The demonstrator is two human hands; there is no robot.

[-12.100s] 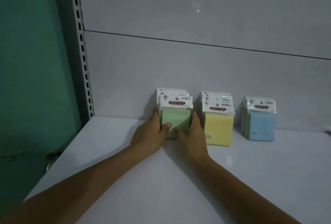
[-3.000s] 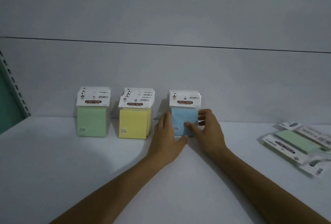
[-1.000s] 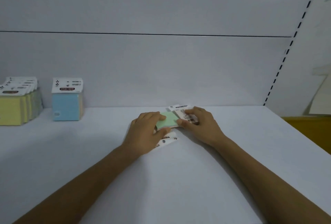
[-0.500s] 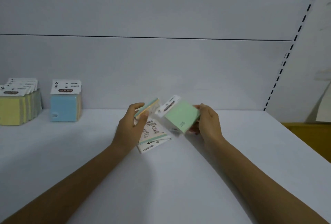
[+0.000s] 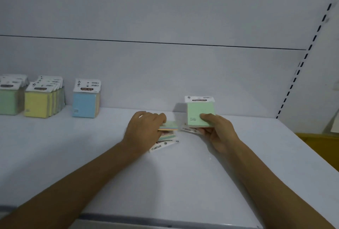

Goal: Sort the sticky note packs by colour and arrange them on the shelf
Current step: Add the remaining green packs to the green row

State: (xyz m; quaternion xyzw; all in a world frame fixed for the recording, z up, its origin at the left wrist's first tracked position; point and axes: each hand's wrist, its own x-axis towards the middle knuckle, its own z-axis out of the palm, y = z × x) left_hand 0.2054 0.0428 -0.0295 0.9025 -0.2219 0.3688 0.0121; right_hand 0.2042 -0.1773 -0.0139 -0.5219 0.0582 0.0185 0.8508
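Note:
My right hand (image 5: 217,131) holds a green sticky note pack (image 5: 200,110) upright just above the white shelf (image 5: 183,173), thumb on its front. My left hand (image 5: 145,129) grips a flat multicolour pack (image 5: 169,125) with green on top, lying over another pack (image 5: 164,143) whose white header shows. One more pack's header (image 5: 190,129) lies flat under my right hand. Along the back wall at the left stand three rows of packs: green (image 5: 8,100), yellow (image 5: 39,103) and blue (image 5: 85,104).
A slotted upright (image 5: 302,60) marks the shelf's right end, with a yellow surface (image 5: 319,144) beyond it. The shelf's front edge (image 5: 165,221) runs across the bottom.
My right hand has turned its green pack upright and moved it right. My left hand has lowered its pack flat onto the loose pack on the shelf.

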